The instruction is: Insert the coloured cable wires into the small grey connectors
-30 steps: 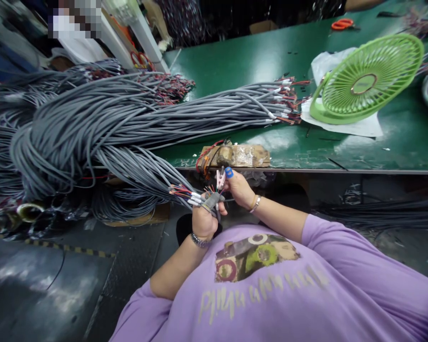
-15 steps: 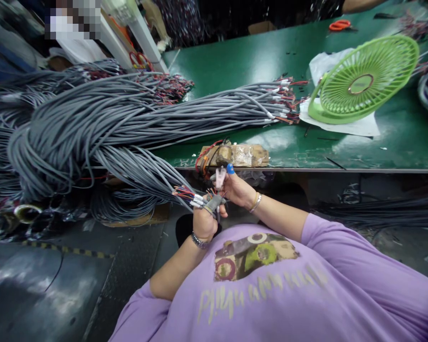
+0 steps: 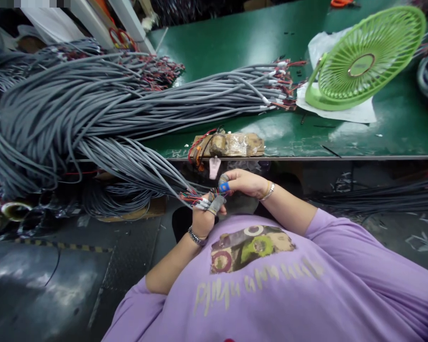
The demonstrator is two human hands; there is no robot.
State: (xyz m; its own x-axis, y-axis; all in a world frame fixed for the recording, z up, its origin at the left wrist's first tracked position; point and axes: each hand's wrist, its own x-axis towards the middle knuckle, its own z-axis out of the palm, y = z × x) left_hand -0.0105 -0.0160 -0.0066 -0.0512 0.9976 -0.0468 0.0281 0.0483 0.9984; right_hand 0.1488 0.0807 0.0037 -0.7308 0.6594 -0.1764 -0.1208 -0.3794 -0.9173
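My left hand [image 3: 206, 219] is closed around the ends of a bunch of grey cables [image 3: 142, 164], just below the table's front edge. Thin coloured wires [image 3: 192, 195] and white sleeves [image 3: 202, 203] stick out beside its wrapped thumb. My right hand [image 3: 244, 183], with blue tape on one finger, pinches at the wire tips next to the left thumb; the strands between its fingers are too small to make out fully. Just above the hands, a pale pink tab [image 3: 214, 167] hangs from a taped wooden block [image 3: 235, 144] that has red and black wires at its left end.
A thick heap of grey cables [image 3: 74, 99] covers the left of the green table [image 3: 228, 42]. At the right stands a green fan [image 3: 364, 64] on white paper. Orange-handled scissors [image 3: 342, 3] lie at the back. More coiled cables [image 3: 121, 202] rest below the table.
My right hand has come down from the pink tab to the wire tips by my left thumb, its fingers now pinched. The whole view has shifted slightly, so the table sits higher.
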